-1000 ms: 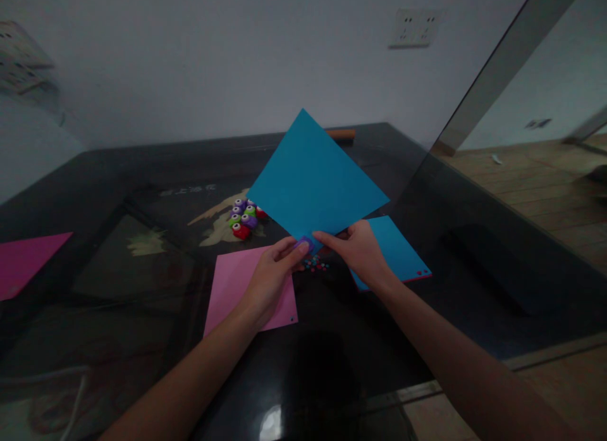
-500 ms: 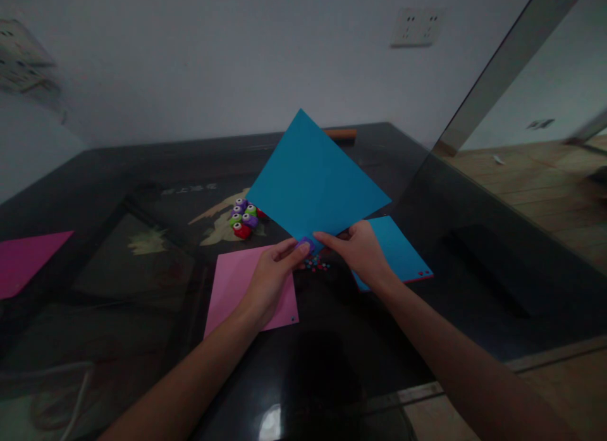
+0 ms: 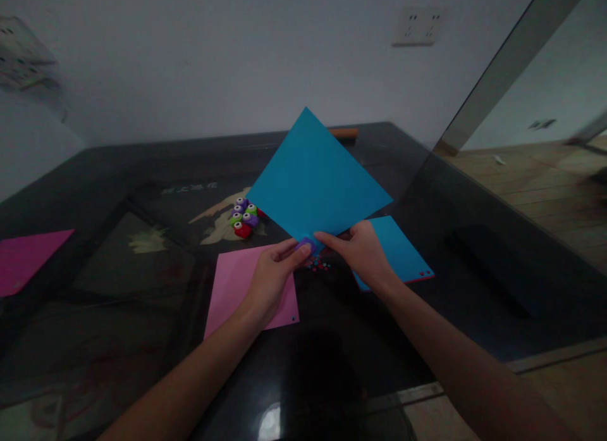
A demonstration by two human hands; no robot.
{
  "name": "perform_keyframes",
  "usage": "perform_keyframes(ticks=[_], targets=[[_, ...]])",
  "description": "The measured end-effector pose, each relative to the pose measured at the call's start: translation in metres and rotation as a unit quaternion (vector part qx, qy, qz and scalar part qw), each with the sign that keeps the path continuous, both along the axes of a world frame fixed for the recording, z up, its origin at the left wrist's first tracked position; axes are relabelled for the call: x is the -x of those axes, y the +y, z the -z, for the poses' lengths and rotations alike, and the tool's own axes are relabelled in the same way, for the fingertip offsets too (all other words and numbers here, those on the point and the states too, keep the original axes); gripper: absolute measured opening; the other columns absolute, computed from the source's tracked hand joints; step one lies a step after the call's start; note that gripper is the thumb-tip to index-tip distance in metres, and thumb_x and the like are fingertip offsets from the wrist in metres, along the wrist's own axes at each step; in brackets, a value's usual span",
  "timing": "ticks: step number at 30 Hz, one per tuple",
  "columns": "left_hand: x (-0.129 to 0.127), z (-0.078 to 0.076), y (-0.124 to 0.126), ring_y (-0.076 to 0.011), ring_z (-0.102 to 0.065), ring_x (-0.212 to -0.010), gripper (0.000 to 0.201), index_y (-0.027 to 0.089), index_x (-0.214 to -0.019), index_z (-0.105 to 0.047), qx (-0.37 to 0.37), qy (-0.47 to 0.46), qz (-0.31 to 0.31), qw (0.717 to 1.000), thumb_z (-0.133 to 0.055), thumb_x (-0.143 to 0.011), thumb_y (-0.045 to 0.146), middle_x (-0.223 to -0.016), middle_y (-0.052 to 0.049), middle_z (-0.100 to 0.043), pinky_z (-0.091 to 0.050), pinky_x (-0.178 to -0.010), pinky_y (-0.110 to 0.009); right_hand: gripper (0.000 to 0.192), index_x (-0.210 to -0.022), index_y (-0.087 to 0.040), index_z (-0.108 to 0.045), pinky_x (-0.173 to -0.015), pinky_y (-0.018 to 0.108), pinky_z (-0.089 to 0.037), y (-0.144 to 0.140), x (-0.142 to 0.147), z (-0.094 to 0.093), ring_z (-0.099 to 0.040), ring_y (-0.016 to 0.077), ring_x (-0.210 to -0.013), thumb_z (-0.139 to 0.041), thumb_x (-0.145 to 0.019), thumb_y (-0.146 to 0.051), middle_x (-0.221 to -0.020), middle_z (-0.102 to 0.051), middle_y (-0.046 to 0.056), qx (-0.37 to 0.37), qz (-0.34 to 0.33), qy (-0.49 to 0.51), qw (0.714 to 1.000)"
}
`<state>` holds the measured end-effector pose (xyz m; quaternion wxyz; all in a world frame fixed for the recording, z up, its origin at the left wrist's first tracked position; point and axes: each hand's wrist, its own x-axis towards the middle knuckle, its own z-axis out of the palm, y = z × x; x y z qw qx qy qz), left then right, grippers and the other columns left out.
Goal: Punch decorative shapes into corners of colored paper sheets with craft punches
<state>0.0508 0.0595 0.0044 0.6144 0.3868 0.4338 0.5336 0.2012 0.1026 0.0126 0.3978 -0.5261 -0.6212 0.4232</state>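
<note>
Here left hand (image 3: pixel 270 278) pinches small purple paper punch (image 3: pixel 306 244) on blue square sheet's (image 3: pixel 315 178) bottom corner, right hand (image 3: pixel 363 251) grips sheet; keep sheet fully seated, squeeze straight

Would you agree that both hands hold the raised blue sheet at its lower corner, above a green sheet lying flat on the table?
Not quite: in the head view the flat sheet beneath the left hand and right hand is pink, not green. The raised blue sheet is held as you say.
</note>
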Motion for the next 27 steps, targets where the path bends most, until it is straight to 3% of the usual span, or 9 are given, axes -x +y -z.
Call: perform_keyframes(ticks=[12,21,27], targets=[[-0.0013,0.0023,-0.0009,-0.0162,-0.062,-0.083,0.021,0.018,-0.093,-0.073,-0.007,0.0,-0.016,1.0,-0.071,-0.073,0.026,-0.091,-0.004,-0.073,-0.046,-0.08,-0.027,0.032,-0.052,-0.015,-0.054,-0.043,0.024,-0.037,-0.0008,0.0001,-0.0027,-0.052,0.0136,-0.048,-0.069,-0.068,-0.039,-0.053,-0.06,0.004,-0.01,-0.005,0.01,1.0],[-0.0008,0.0044,-0.0015,-0.0206,-0.063,-0.093,0.027,0.018,-0.101,-0.071,-0.036,0.002,-0.013,0.999,-0.069,-0.075,0.026,-0.099,-0.007,-0.072,-0.041,-0.093,-0.034,0.032,-0.053,-0.015,-0.056,-0.042,0.024,-0.036,-0.0019,0.0015,-0.0023,-0.053,0.0137,-0.047,-0.069,-0.068,-0.039,-0.053,-0.061,0.004,-0.006,-0.002,0.016,1.0],[-0.001,0.0045,-0.0015,-0.0203,-0.063,-0.091,0.025,0.018,-0.098,-0.072,-0.032,0.002,-0.012,0.999,-0.07,-0.074,0.026,-0.096,-0.007,-0.072,-0.043,-0.089,-0.033,0.033,-0.05,-0.015,-0.054,-0.043,0.024,-0.036,-0.0039,0.002,-0.0065,-0.051,0.0126,-0.046,-0.069,-0.068,-0.038,-0.051,-0.059,0.003,-0.001,0.003,0.016,1.0]])
